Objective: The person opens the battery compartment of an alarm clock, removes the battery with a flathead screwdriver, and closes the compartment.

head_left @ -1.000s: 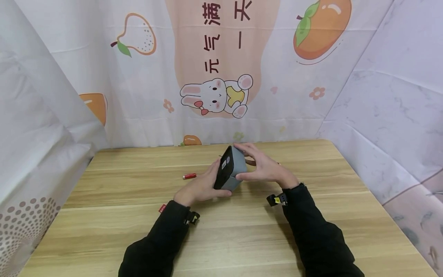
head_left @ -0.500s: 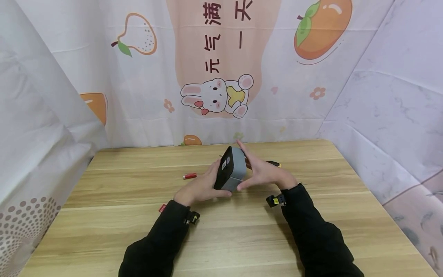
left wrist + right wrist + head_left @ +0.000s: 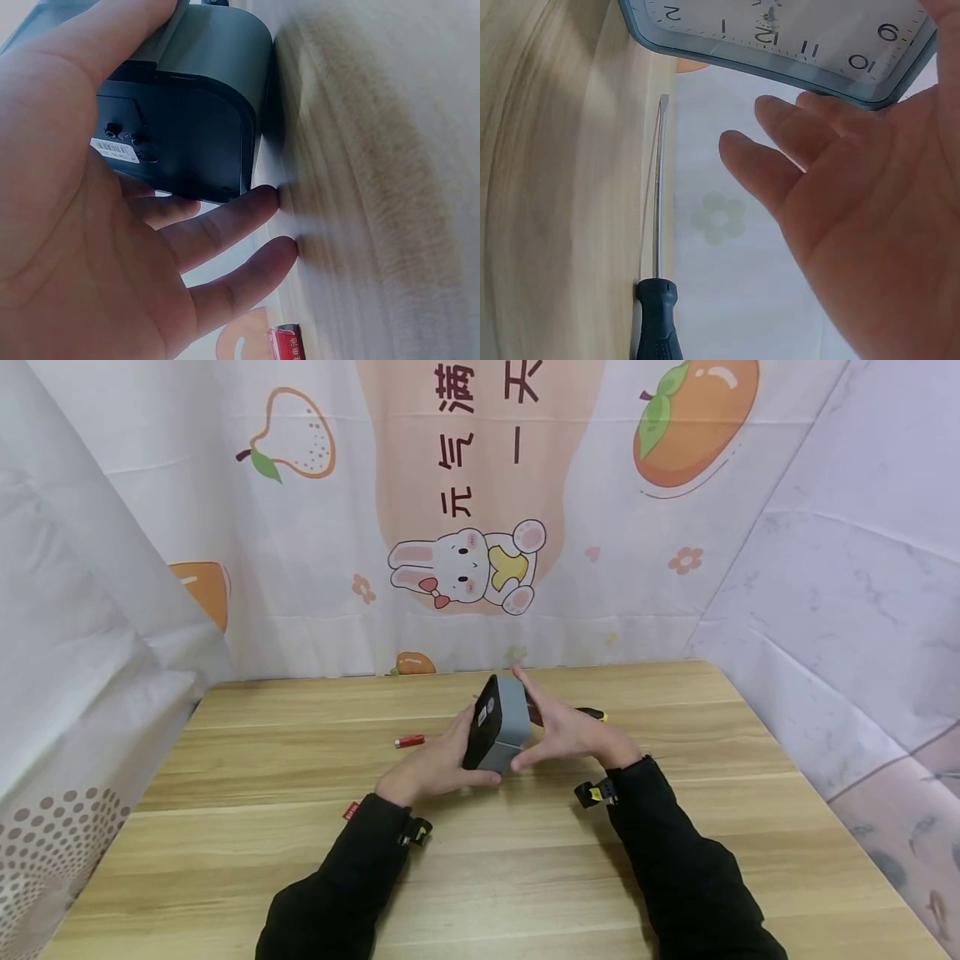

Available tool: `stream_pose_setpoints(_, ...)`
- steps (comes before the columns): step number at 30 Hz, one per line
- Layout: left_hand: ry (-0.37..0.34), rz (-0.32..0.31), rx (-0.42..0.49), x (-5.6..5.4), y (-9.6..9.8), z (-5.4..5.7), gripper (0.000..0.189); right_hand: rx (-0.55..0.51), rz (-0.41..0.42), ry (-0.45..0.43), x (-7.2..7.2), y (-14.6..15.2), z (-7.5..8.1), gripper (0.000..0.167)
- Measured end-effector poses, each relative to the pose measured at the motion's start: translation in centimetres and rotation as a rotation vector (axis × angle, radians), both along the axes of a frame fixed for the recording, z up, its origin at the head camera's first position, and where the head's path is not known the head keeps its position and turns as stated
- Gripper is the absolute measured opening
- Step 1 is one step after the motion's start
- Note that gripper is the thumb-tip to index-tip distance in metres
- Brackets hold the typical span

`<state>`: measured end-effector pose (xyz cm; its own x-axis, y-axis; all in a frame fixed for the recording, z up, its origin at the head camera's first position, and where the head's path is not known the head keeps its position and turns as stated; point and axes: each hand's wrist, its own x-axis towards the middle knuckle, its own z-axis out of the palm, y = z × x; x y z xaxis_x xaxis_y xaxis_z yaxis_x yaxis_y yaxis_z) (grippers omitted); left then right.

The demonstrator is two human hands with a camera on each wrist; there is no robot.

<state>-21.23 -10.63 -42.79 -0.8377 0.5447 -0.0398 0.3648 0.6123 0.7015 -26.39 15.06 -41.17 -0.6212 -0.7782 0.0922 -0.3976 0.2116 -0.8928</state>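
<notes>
A grey alarm clock (image 3: 512, 714) is tilted up off the table, its black back turned left. My left hand (image 3: 435, 764) grips it, thumb on the grey side and fingers by the back (image 3: 180, 135). A barcode label shows there; some fingers are hidden. Its white dial (image 3: 780, 22) faces my right hand (image 3: 566, 727), upside down in the right wrist view. That hand is spread around the dial side, fingers loosely bent at the rim; whether they touch is hard to tell. A screwdriver (image 3: 658, 315) lies beside it, partly hidden in the head view.
A red battery (image 3: 409, 741) lies on the wooden table (image 3: 480, 877), left of the clock. The screwdriver's black and yellow handle end (image 3: 592, 714) shows beyond the right hand. A printed curtain (image 3: 300, 568) hangs behind the table's far edge.
My right hand has loosened and spread its fingers from the clock's edges, uncovering the screwdriver handle. My left hand keeps holding the clock in nearly the same place.
</notes>
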Motion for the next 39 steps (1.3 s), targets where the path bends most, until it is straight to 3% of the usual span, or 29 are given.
stream_pose_setpoints(7, 0.004, 0.007, 0.004, -0.1, -0.1, -0.1, 0.118, 0.005, 0.042, 0.022, -0.2, -0.7, -0.8, 0.117)
stream_pose_setpoints(21, 0.030, -0.020, 0.035, -0.2, -0.1, 0.0, 0.116, 0.038, 0.036, 0.010, 0.1, -1.0, -1.3, 0.114)
stream_pose_setpoints(30, 0.036, -0.049, -0.002, -0.3, 0.0, 0.0, 0.113, 0.065, -0.006, -0.118, 0.4, -0.8, -1.1, 0.121)
stream_pose_setpoints(39, 0.003, -0.031, -0.008, -0.3, 0.1, -0.4, 0.118, 0.074, -0.004, -0.136, 0.4, -0.8, -1.0, 0.122)
